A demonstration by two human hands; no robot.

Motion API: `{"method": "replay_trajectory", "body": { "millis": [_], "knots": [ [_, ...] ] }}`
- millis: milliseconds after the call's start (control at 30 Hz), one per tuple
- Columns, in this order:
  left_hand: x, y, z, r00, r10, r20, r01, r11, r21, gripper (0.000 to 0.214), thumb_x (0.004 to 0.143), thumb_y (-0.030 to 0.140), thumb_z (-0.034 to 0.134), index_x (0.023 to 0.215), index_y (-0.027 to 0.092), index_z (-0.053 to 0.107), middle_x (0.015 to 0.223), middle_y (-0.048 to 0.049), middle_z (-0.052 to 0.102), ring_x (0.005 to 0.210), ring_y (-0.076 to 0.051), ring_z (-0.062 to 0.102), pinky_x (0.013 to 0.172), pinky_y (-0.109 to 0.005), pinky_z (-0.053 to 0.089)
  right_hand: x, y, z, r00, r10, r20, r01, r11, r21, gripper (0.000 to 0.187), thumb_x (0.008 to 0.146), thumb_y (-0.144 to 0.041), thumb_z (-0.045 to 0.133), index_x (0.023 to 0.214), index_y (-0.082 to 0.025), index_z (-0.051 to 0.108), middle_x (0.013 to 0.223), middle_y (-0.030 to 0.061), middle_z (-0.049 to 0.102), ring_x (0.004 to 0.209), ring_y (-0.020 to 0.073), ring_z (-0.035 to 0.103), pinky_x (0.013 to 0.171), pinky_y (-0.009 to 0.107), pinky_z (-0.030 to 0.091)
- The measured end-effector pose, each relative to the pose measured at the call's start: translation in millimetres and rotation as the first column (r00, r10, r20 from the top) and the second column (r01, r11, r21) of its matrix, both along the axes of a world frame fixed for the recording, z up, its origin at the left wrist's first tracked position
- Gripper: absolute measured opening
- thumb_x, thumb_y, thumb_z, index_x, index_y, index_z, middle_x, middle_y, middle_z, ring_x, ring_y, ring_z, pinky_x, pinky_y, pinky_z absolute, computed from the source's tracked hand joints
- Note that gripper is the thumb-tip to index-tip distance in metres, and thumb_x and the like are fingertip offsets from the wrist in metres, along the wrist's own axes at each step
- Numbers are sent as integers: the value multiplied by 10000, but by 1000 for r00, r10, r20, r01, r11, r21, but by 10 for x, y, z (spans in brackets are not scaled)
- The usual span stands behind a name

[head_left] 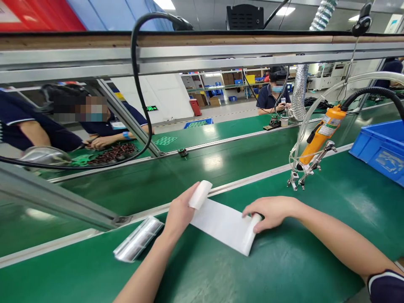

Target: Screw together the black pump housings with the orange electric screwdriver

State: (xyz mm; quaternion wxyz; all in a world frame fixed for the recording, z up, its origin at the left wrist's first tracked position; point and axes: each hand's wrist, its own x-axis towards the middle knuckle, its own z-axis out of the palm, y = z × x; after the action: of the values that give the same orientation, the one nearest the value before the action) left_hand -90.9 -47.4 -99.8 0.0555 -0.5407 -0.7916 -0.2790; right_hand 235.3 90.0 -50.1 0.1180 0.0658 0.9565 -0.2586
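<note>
A strip of white paper-like material (222, 225) stretches between my hands, rolled up at both ends, above the green bench top. My left hand (182, 212) is closed around the roll at its upper left end. At the lower right end, my right hand (268, 212) pinches the other roll between thumb and fingers. Beside my left forearm lies a shiny silver roll or packet (139, 240); its exact kind I cannot make out.
An orange electric screwdriver (322, 134) hangs in a metal holder at the right, near a blue bin (378, 147). A metal post (57, 198) slants at the left, and a black cable (136, 75) loops down. Two people sit across the green conveyor (202, 164).
</note>
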Motion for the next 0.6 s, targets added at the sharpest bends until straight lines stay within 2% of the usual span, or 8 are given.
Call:
{"method": "replay_trajectory", "body": {
  "millis": [67, 133, 167, 267, 367, 467, 600],
  "knots": [
    [79, 25, 13, 997, -57, 54, 57, 998, 1, 734, 777, 22, 490, 1480, 203, 600, 1443, -66, 668, 1311, -319, 647, 1094, -414, 545, 0, 50, 4, 973, -124, -192, 127, 992, -1, 775, 926, -436, 735, 1592, -237, 391, 1440, 150, 549, 1329, 337, 524, 1071, 451, 467],
    [120, 33, 25, 990, -101, 103, 101, 995, 6, 718, 785, 51, 489, 1481, 191, 594, 1446, -79, 664, 1318, -326, 641, 1080, -437, 554, 0, 61, -29, 922, -197, -333, 207, 978, -5, 849, 893, -440, 784, 1605, -243, 366, 1517, 173, 457, 1402, 374, 453, 1145, 531, 422],
    [134, 34, 21, 985, -125, 121, 126, 992, 6, 706, 792, 66, 493, 1481, 187, 593, 1452, -83, 659, 1326, -326, 635, 1084, -445, 552, 2, 55, -52, 914, -195, -355, 206, 979, -8, 869, 868, -427, 816, 1598, -259, 375, 1537, 169, 429, 1418, 381, 439, 1155, 545, 420],
    [185, 43, -52, 966, -207, 153, 211, 977, -12, 704, 787, 77, 511, 1474, 204, 599, 1465, -77, 650, 1338, -317, 626, 1134, -476, 512, 9, 20, -118, 962, -105, -251, 110, 994, 4, 1008, 755, -312, 917, 1591, -337, 355, 1595, 151, 348, 1448, 398, 422, 1142, 551, 457],
    [282, 76, -201, 945, -278, 171, 287, 957, -31, 718, 728, 37, 528, 1414, 200, 659, 1465, -94, 648, 1394, -348, 571, 1223, -569, 393, -22, -12, -185, 981, -110, -159, 122, 990, 66, 1034, 731, -173, 904, 1582, -351, 345, 1636, 170, 270, 1447, 436, 423, 1102, 595, 487],
    [431, 107, -317, 915, -342, 214, 357, 934, -36, 666, 734, 32, 535, 1361, 184, 701, 1467, -119, 642, 1438, -363, 521, 1250, -598, 342, -104, -4, -283, 963, -177, -203, 196, 978, 78, 1026, 756, -246, 902, 1587, -261, 300, 1616, 212, 275, 1418, 448, 451, 1074, 595, 513],
    [686, 101, -324, 852, -433, 294, 452, 892, 1, 604, 881, 125, 514, 1476, 207, 588, 1507, -113, 610, 1392, -291, 580, 1198, -497, 452, -220, 67, -451, 928, -190, -319, 209, 978, 25, 1145, 693, -406, 945, 1573, -191, 246, 1606, 240, 260, 1384, 445, 486, 1073, 566, 513]
  ]
}}
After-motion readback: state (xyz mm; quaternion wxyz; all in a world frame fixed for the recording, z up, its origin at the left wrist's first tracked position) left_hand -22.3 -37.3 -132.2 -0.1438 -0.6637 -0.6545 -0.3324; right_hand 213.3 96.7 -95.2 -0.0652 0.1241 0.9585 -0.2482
